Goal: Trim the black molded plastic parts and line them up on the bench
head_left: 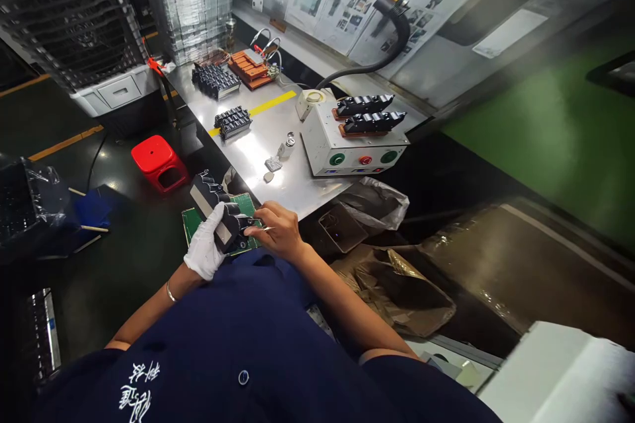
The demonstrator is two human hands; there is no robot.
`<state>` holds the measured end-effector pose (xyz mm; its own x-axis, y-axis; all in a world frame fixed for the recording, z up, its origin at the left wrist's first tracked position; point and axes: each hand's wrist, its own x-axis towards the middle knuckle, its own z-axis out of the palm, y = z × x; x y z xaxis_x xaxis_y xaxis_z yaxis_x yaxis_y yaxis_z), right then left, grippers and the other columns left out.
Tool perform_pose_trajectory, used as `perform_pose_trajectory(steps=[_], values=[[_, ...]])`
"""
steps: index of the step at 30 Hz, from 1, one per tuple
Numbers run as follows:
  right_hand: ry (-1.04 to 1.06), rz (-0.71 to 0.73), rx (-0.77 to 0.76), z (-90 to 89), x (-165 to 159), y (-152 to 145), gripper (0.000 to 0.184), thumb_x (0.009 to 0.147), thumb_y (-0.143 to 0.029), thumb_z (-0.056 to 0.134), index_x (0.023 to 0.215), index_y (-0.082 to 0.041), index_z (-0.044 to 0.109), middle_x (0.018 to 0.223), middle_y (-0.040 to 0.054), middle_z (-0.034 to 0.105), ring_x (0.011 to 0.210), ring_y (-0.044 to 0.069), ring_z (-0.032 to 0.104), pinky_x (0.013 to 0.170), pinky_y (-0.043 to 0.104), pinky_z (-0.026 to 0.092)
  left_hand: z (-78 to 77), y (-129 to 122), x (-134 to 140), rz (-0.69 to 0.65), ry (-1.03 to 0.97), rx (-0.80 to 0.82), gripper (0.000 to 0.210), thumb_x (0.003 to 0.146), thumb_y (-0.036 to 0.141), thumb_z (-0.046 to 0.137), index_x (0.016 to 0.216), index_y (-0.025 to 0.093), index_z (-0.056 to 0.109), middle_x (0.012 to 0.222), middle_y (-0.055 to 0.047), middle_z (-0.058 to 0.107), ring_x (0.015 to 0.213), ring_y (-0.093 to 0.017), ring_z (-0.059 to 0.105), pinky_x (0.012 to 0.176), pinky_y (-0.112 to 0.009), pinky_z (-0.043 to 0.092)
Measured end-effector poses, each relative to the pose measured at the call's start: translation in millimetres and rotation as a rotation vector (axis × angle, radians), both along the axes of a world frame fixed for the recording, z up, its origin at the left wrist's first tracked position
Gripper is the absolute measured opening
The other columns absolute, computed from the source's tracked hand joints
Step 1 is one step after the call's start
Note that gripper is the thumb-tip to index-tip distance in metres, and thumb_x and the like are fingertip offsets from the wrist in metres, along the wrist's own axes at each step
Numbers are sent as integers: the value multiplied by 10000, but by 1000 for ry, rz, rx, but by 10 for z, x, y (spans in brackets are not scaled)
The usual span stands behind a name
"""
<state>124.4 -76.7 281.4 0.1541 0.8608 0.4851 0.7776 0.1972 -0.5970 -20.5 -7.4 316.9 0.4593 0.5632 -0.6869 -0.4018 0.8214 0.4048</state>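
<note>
My left hand (207,246), in a white glove, is wrapped round a long black moulded part (207,193) with rounded lobes along one side and a flat greyish face. The part is tilted above a green board (189,221) at the front of my body. My right hand (280,230) is bare and closed in a pinch at the near end of the part. A thin, shiny sliver of a tool (268,229) shows at its fingers; its exact kind is unclear. The fingertips meet the part's lobed side, and the contact is partly hidden.
On the metal table (238,162) are black part stacks (233,122), an orange fixture (251,69), small loose items (272,164), and a white control box (347,152) bearing two black parts. A red stool (156,155) stands left. Brown wrapping (397,291) lies right.
</note>
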Motion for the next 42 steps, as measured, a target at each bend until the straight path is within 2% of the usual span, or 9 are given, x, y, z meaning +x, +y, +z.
perform_pose_trajectory(steps=[4, 8, 18, 27, 33, 35, 37, 39, 42], values=[[25, 13, -25, 16, 30, 17, 536, 932, -596, 335, 621, -217, 552, 594, 35, 509, 586, 154, 453, 572, 293, 335, 12, 56, -3, 18, -110, -45, 176, 911, 222, 544, 948, 113, 678, 852, -50, 745, 749, -137, 714, 738, -240, 596], [97, 26, -23, 68, 155, 18, 473, 983, -452, 300, 762, -205, 638, 668, 52, 595, 630, 155, 526, 617, 287, 390, 61, 114, -17, 72, -114, -165, 159, 914, 145, 516, 931, 102, 667, 827, -52, 745, 753, -131, 715, 780, -254, 594], [-251, 91, -4, 159, 319, 45, 392, 954, -398, 455, 727, -173, 683, 605, 25, 611, 549, 107, 501, 535, 248, 325, 129, 72, 1, 93, -39, -175, 181, 923, 126, 481, 928, 108, 661, 812, -47, 744, 751, -123, 716, 798, -232, 582], [-46, 412, -133, 203, 452, 47, 431, 966, -407, 425, 647, -179, 606, 544, 0, 546, 506, 89, 469, 534, 222, 341, 132, 45, -19, 15, 17, -153, 170, 917, 123, 493, 891, 102, 659, 778, -49, 742, 727, -136, 720, 772, -228, 584], [136, 551, -324, 276, 502, 16, 483, 948, -449, 430, 557, -173, 496, 526, -35, 397, 488, 70, 338, 505, 227, 289, 28, 20, -58, -107, -4, -187, 158, 897, 133, 526, 937, 104, 676, 833, -71, 748, 785, -168, 726, 821, -263, 580], [226, 656, -493, 296, 572, -3, 522, 925, -503, 444, 523, -170, 451, 516, -52, 320, 483, 61, 282, 473, 223, 252, -18, 30, -42, -147, -40, -209, 161, 891, 137, 535, 954, 96, 678, 849, -83, 749, 809, -183, 726, 850, -289, 574], [278, 731, -705, 286, 652, -35, 554, 884, -561, 480, 499, -166, 432, 507, -61, 272, 481, 55, 239, 446, 223, 208, -46, 73, -21, -85, -66, -200, 169, 903, 138, 518, 935, 93, 678, 827, -80, 749, 792, -173, 727, 861, -289, 570], [304, 636, -820, 237, 698, -70, 580, 838, -608, 517, 479, -162, 425, 493, -64, 250, 480, 52, 214, 438, 230, 171, -41, 142, -18, 62, -101, -151, 204, 930, 142, 476, 935, 102, 675, 811, -63, 751, 782, -149, 725, 872, -280, 564], [468, 224, -650, 122, 625, -87, 604, 817, -660, 492, 475, -166, 441, 474, -57, 290, 475, 60, 252, 453, 238, 197, 12, 231, -72, 182, -214, -47, 261, 955, 137, 425, 1066, 128, 660, 905, -56, 756, 887, -145, 715, 921, -300, 544]])
